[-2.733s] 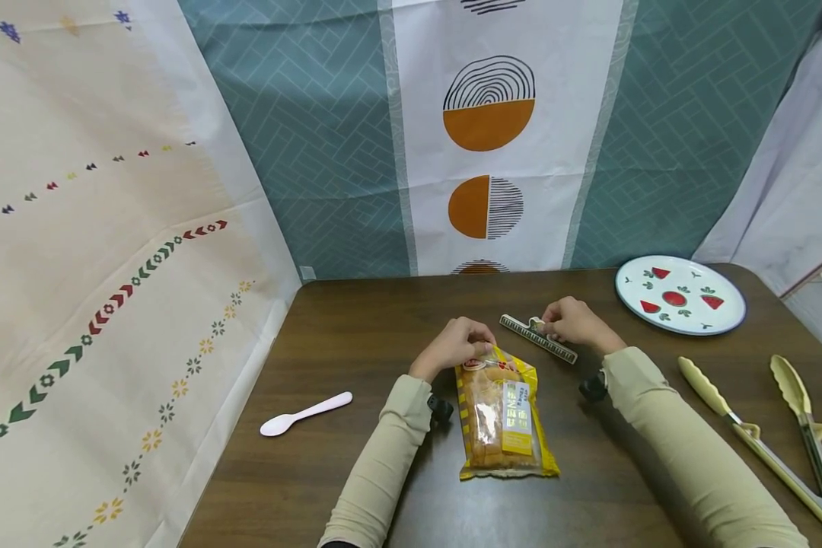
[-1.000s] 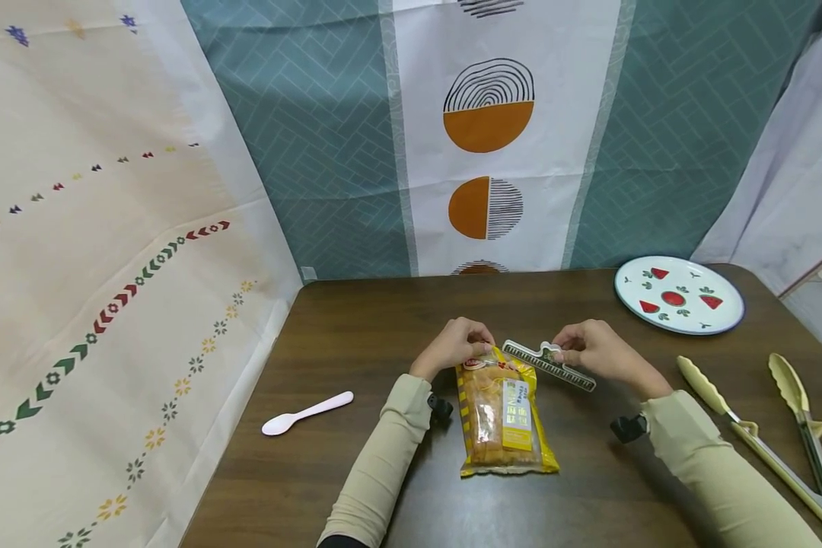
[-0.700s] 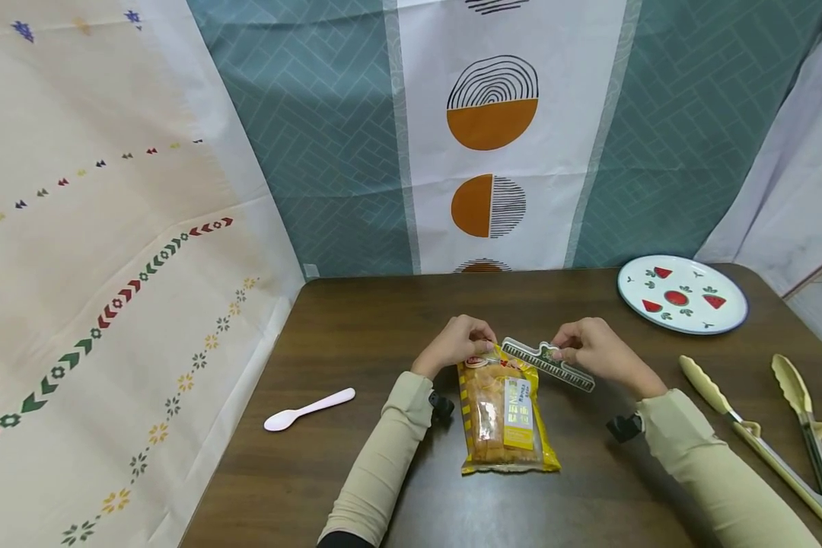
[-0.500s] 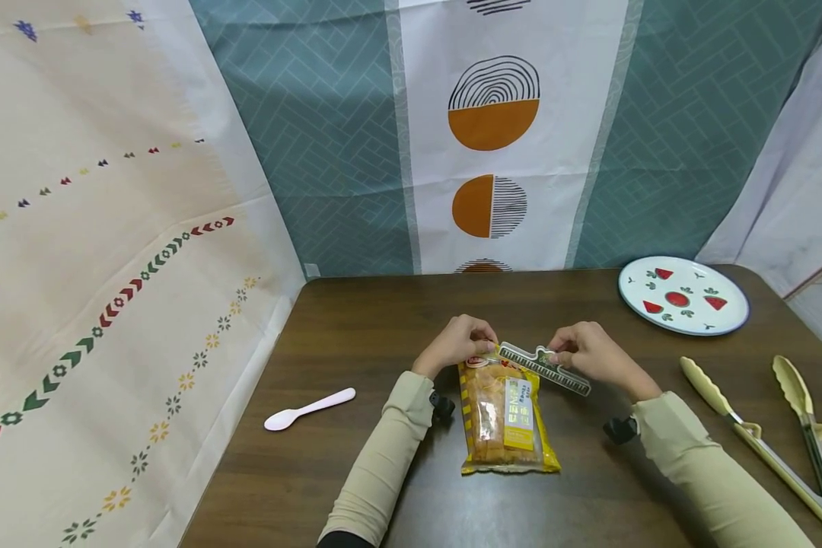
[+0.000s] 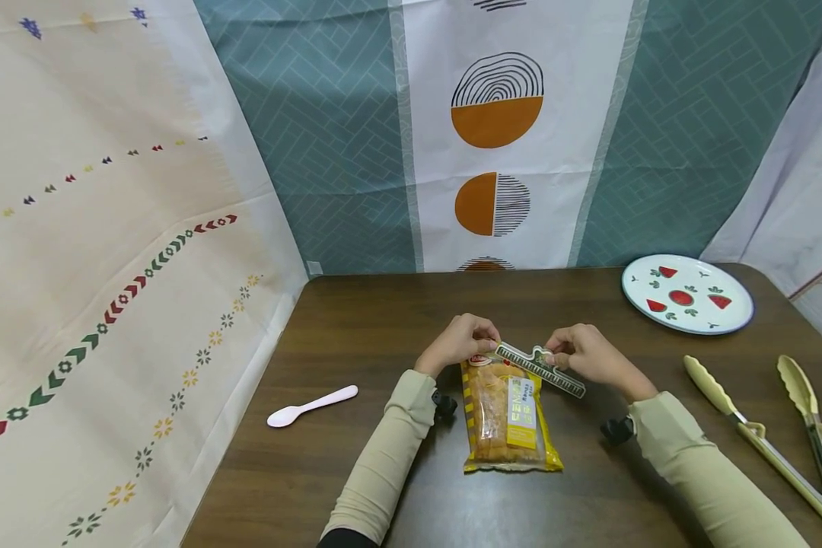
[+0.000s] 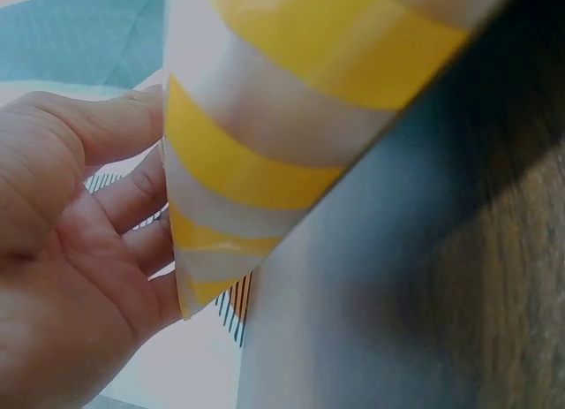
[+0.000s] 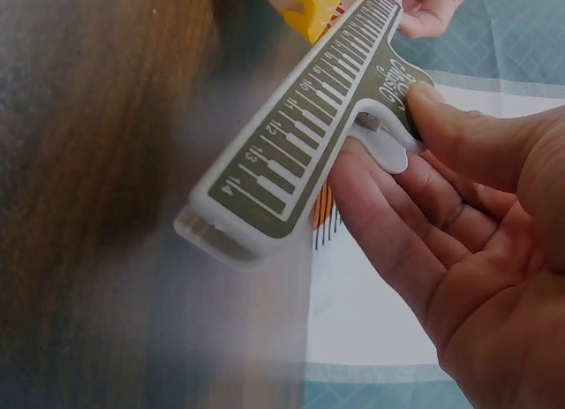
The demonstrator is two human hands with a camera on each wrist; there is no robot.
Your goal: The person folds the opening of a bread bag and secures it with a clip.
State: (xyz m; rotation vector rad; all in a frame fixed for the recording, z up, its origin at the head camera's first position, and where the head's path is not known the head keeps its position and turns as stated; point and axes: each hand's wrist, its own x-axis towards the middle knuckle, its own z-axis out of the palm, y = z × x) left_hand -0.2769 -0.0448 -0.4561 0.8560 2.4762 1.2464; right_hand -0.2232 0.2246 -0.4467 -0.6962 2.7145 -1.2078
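Note:
A yellow, partly clear bag of bread (image 5: 493,418) lies on the brown table in the head view. My left hand (image 5: 457,342) pinches its top end between thumb and fingers; the left wrist view has the bag's yellow-striped side (image 6: 256,170) close up. In my right hand (image 5: 587,354) is a long clip (image 7: 300,117) with a piano-key print, pinched by its handles. The clip lies slantwise across the bag's upper right corner, its far end near my left fingertips. Whether its jaws are round the bag's edge I cannot tell.
A white plastic spoon (image 5: 311,406) lies left of the bag. To the right are spread tongs (image 5: 760,441) with cream tips, and behind them a white plate (image 5: 688,294) with watermelon prints. Hanging cloths stand at the table's back and left.
My right hand has picked the clip up from the table and brought it left and down over the bag's top. The left hand keeps its hold on the bag.

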